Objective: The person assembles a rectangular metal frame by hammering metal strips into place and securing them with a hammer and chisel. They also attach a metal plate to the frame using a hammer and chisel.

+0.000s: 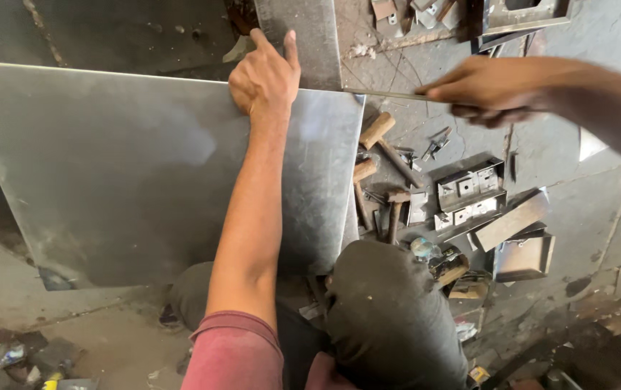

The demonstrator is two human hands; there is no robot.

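Sheet (130,173) pressed flat by left hand (263,76); thin rod (390,94) pinched in right hand (480,90). Sharp edge risk: palm could be cut if sheet slips.

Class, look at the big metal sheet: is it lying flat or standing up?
Flat: the metal sheet lies spread on the floor, the left hand pressing its far edge.

Dull, smooth metal sheet (130,173) — wooden-handled hammers (377,130), rough concrete floor (599,195)
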